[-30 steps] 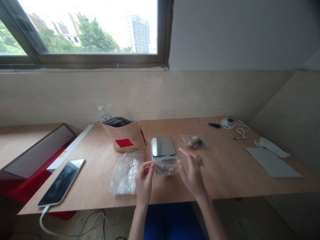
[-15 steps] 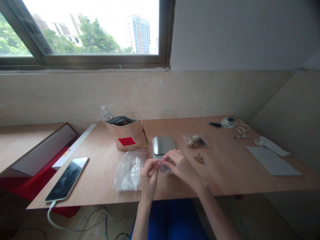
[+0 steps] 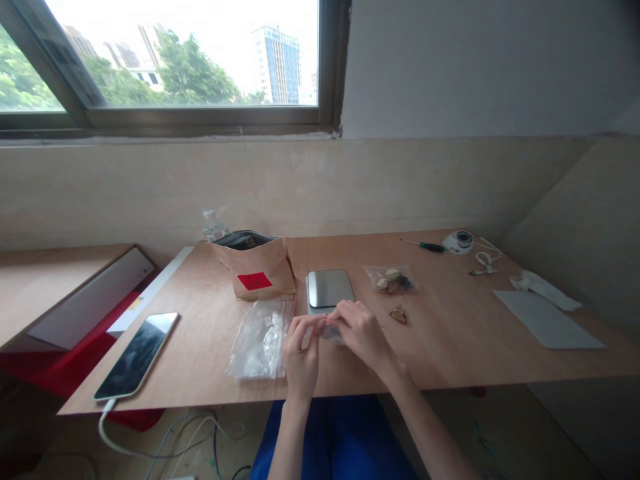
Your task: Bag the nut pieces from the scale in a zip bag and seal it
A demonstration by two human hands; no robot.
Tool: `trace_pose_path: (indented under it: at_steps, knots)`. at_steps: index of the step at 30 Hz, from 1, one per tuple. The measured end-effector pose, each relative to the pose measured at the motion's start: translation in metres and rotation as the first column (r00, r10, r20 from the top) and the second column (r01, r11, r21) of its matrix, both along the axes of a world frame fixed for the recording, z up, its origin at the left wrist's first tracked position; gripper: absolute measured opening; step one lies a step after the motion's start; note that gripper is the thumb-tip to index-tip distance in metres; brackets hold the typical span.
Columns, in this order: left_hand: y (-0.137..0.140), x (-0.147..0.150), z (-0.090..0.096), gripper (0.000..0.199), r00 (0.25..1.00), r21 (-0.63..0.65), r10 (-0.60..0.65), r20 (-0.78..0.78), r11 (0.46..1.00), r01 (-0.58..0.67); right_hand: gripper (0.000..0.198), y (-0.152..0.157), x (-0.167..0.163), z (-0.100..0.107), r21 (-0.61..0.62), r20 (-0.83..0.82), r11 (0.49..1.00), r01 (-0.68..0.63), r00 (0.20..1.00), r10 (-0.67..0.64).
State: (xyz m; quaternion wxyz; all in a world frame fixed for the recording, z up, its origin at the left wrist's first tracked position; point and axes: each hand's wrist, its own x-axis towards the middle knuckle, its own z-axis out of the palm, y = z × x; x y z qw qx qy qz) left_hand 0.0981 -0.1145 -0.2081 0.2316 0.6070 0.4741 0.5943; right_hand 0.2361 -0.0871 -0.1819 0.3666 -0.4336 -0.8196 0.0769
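My left hand (image 3: 301,347) and right hand (image 3: 361,332) meet over the table (image 3: 450,340), fingertips pinching a small clear bag (image 3: 331,331) between them, just in front of the scale (image 3: 329,289). A pile of empty bags (image 3: 260,337) lies beside my left hand; a paper bag (image 3: 257,272) stands behind.

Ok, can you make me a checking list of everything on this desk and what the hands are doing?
Surface: wooden desk, bare at the right front.
Job's things: small clear bag pinched between both hands; scale behind it.
Clutter: pile of empty bags, brown paper bag, filled bag, phone, screwdriver, grey sheet.
Grippers: left hand and right hand closed on the bag.
Cables: white cable hangs from the phone.
Surroundings: window, tiled wall.
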Motion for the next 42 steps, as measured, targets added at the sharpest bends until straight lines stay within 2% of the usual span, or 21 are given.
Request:
trace_pose_path:
  at_steps: [4,7,10,17,25,33,38,42]
  knots:
    - [-0.001,-0.006,-0.004,0.016,1.0,-0.007,0.014,-0.009,1.0,-0.015,0.009,-0.001,0.009,0.004,-0.161,-0.035,0.987,-0.03,0.999,0.025]
    - [-0.003,-0.01,-0.004,0.015,0.999,-0.016,-0.021,-0.041,1.0,0.021,0.012,-0.001,0.013,0.007,-0.208,-0.072,0.977,-0.053,0.997,0.039]
    - [-0.003,-0.013,-0.001,0.012,0.997,-0.056,-0.071,-0.038,0.996,0.068,0.017,0.0,0.014,0.009,-0.182,-0.079,0.981,-0.061,0.996,0.047]
    - [0.0,-0.012,0.003,0.013,0.991,-0.105,-0.131,-0.03,0.986,0.127,0.02,-0.002,0.005,0.002,-0.009,-0.011,0.999,-0.04,0.999,0.04]
    - [-0.001,-0.02,-0.006,0.014,0.998,-0.126,-0.059,0.013,0.99,0.061,0.009,-0.001,0.01,0.003,-0.164,-0.023,0.98,-0.11,0.994,0.108]
    - [0.001,-0.016,-0.003,0.014,0.998,-0.11,-0.056,-0.004,0.992,0.055,0.021,0.001,0.011,0.001,-0.09,-0.009,0.994,-0.057,0.998,0.057]
    - [0.001,-0.015,-0.001,0.014,0.999,-0.094,-0.048,0.008,0.994,0.048,0.011,0.001,0.021,0.005,-0.12,-0.067,0.988,-0.093,0.994,0.085]
    - [0.001,-0.018,-0.005,0.015,0.998,-0.098,-0.033,0.051,0.994,0.038,0.012,0.002,0.026,0.004,-0.135,-0.032,0.988,-0.071,0.997,0.067]
